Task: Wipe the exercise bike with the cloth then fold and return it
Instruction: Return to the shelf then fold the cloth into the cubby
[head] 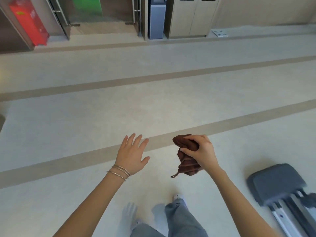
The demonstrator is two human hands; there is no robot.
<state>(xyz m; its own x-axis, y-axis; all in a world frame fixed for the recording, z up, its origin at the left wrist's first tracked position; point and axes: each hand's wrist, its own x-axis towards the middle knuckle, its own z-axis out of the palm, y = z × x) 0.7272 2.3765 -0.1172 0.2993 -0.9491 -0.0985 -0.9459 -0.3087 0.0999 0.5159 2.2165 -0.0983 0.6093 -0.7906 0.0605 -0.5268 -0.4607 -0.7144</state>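
Observation:
My right hand (202, 152) grips a bunched brown cloth (187, 161), which hangs below the fist with a frayed corner dangling. My left hand (131, 154) is held out flat beside it, fingers spread, holding nothing, with thin bangles on the wrist. At the lower right lies part of a grey machine: a dark grey pad (277, 182) joined to white and black rails (289, 218). Whether this is the exercise bike I cannot tell. Both hands hover above the floor, apart from the machine.
Pale floor (102, 125) with brown stripes stretches ahead. Against the far wall stand a red box (28, 21), a glass doorway with metal handles (95, 16), a grey-blue unit (156, 21) and beige bins (193, 17). My legs in grey trousers (179, 219) are below.

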